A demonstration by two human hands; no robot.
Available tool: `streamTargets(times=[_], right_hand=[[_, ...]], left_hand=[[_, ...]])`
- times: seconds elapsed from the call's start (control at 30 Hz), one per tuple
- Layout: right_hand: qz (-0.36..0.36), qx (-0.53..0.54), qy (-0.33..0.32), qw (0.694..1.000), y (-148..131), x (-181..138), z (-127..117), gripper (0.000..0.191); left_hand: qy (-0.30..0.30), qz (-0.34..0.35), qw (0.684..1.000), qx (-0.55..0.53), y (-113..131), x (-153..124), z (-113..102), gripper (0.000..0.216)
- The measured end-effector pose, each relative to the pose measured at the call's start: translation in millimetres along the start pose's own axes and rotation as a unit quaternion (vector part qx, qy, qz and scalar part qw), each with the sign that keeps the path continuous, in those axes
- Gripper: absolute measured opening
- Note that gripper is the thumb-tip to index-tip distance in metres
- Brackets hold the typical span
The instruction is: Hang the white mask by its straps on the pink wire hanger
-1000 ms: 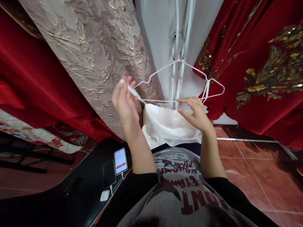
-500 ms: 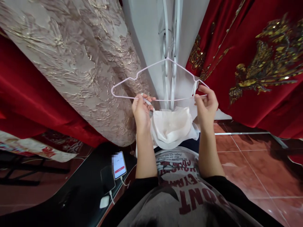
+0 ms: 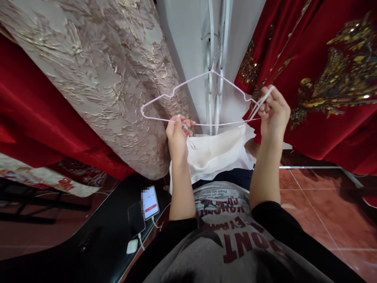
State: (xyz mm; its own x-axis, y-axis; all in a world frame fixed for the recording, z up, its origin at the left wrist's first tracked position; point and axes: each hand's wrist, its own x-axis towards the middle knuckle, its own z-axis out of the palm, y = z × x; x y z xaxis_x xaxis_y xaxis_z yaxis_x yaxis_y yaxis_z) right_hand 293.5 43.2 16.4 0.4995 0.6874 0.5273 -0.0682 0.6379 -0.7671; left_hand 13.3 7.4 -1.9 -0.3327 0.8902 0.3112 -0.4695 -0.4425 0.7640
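A pale pink clothes hanger (image 3: 218,125) is held level in front of me, its metal hook pointing away. My left hand (image 3: 177,137) is closed around its lower bar near the left end, with a bit of white strap between the fingers. My right hand (image 3: 275,112) pinches a white strap (image 3: 262,103) and pulls it taut over the hanger's right end, which is partly hidden behind strap and fingers. Below the bar hangs a sheer white garment (image 3: 216,151), joined to the straps, in front of my lap.
Textured beige-gold fabric (image 3: 118,78) hangs on the left, and red fabric with gold sequins (image 3: 332,78) on the right. White rack poles (image 3: 211,102) stand behind the hanger. At lower left, a lit phone (image 3: 150,202), cables and a small white case (image 3: 132,246) lie on a black surface.
My right hand has moved right and away from me, drawing the strap outward past the hanger's end. The garment's right side has risen and spread. My left hand keeps its grip.
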Motion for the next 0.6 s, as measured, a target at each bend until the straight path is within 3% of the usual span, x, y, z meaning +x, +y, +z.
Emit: streamTargets(times=[0.07, 0.13, 0.23, 0.33, 0.4, 0.53, 0.6], right_hand=[[-0.017, 0.009, 0.082, 0.996, 1.6, -13.5, -10.4, 0.038], [-0.02, -0.009, 0.118, 0.993, -3.7, -32.2, -15.6, 0.027], [0.005, -0.065, 0.02, 0.998, -17.7, -57.3, -5.5, 0.02], [0.022, -0.11, -0.118, 0.987, -23.7, -73.6, 21.3, 0.025], [0.029, -0.134, -0.166, 0.977, -20.8, -80.7, 38.0, 0.027], [0.025, -0.16, -0.165, 0.973, -11.8, -85.4, 47.4, 0.029], [0.013, -0.165, -0.141, 0.976, -11.0, -82.4, 41.5, 0.028]], left_hand=[[-0.002, -0.004, 1.0, -0.006, -0.1, 0.7, -0.2, 0.021], [-0.001, -0.012, 1.0, -0.015, -0.9, 0.5, 1.3, 0.019], [-0.001, -0.03, 0.999, -0.024, -2.9, -2.2, 5.5, 0.016], [-0.012, -0.038, 0.999, -0.023, -4.4, -6.8, 7.7, 0.013], [-0.024, -0.033, 0.999, -0.024, -5.0, -9.1, 6.1, 0.01], [-0.054, -0.029, 0.998, 0.0, -6.3, -4.7, -6.4, 0.012], [-0.031, 0.012, 0.998, 0.044, -7.2, 3.0, -17.4, 0.021]])
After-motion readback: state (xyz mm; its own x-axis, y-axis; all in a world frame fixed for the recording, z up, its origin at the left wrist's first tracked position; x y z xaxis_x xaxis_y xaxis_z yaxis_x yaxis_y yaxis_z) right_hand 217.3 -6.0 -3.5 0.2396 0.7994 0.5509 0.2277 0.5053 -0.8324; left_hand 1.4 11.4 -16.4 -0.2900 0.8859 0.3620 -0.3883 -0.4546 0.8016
